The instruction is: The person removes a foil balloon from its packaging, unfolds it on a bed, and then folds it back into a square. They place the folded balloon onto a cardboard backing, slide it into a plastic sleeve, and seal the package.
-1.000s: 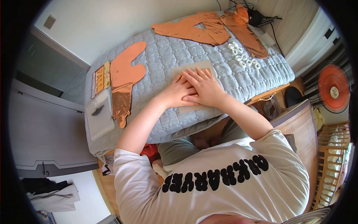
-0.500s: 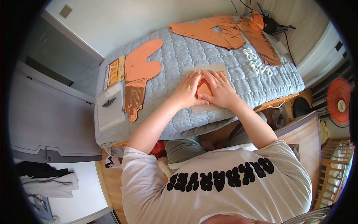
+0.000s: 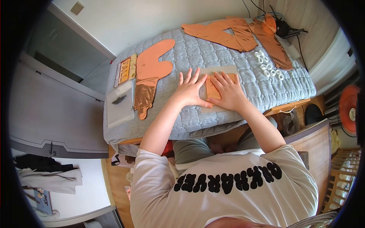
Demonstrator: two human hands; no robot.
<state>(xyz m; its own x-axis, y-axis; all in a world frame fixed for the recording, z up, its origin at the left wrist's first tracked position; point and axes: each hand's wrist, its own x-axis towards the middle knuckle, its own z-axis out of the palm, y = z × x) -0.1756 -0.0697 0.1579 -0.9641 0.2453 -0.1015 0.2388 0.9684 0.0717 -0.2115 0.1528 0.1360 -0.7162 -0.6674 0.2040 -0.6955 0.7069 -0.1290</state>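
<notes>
My left hand (image 3: 188,90) is spread with its fingers apart over the left edge of a grey-beige flat sheet (image 3: 229,69) on the quilted bed. My right hand (image 3: 228,92) lies with its fingers spread on an orange folded piece (image 3: 210,91), which rests on that sheet. The two thumbs are close together near the piece's lower edge. The right hand hides part of the orange piece. Neither hand holds anything.
On the bed (image 3: 182,123) are a shiny orange foil shape (image 3: 152,62) at the left, a printed packet (image 3: 125,70), a clear bag with dark sticks (image 3: 121,110), more foil shapes (image 3: 243,34) at the back and several white rings (image 3: 270,70). A red fan (image 3: 348,110) stands right.
My left hand has moved left off the orange piece, and its fingers have spread. My right hand stays on the piece, which now shows more. The view has shifted slightly.
</notes>
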